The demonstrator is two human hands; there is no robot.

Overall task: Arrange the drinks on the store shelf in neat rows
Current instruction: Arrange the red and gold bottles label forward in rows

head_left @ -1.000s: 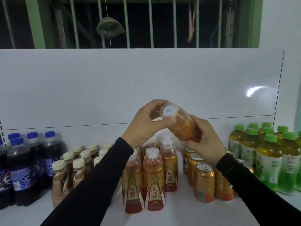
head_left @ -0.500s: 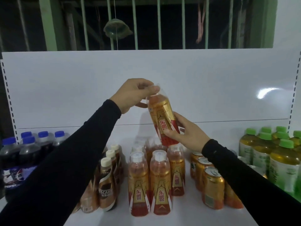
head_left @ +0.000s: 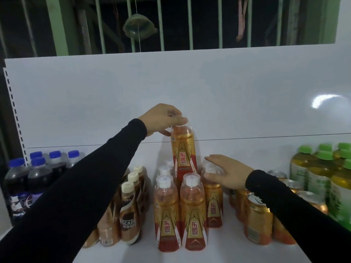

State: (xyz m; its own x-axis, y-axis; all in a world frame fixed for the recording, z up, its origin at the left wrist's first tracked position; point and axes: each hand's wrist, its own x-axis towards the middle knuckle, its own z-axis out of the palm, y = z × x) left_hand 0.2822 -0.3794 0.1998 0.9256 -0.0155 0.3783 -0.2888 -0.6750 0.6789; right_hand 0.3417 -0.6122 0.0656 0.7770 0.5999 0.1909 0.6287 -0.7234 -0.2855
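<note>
The orange energy-drink bottle (head_left: 183, 150) is held upright by its cap end, above and behind the standing bottles of the same kind, probably so that it can be lowered straight down into an open place at the back of its rows without knocking the caps in front. It is gripped from above by the left hand (head_left: 163, 118), whose fingers (head_left: 179, 121) are curled and clamped round the top of the bottle. Its base is hidden behind the front bottles, so whether it already rests on the shelf cannot be told.

The bottle is seen as a clear plastic body filled with amber liquid and wrapped in a gold and red label with red characters facing forward.

The right hand (head_left: 227, 173) is held open beside it, fingers spread and straight, over the cap of the right-hand bottle (head_left: 212, 194); it appears to be steadying that neighbour, though contact cannot be confirmed.

In front, the two nearest bottles (head_left: 179, 211) of the same drink are set side by side. To the left, brown coffee bottles (head_left: 129, 211) with cream caps and dark cola bottles (head_left: 36, 179) with blue caps are grouped. To the right, orange cans (head_left: 257, 219) and green-capped tea bottles (head_left: 321, 173) are stood on the white shelf (head_left: 237, 249).
</note>
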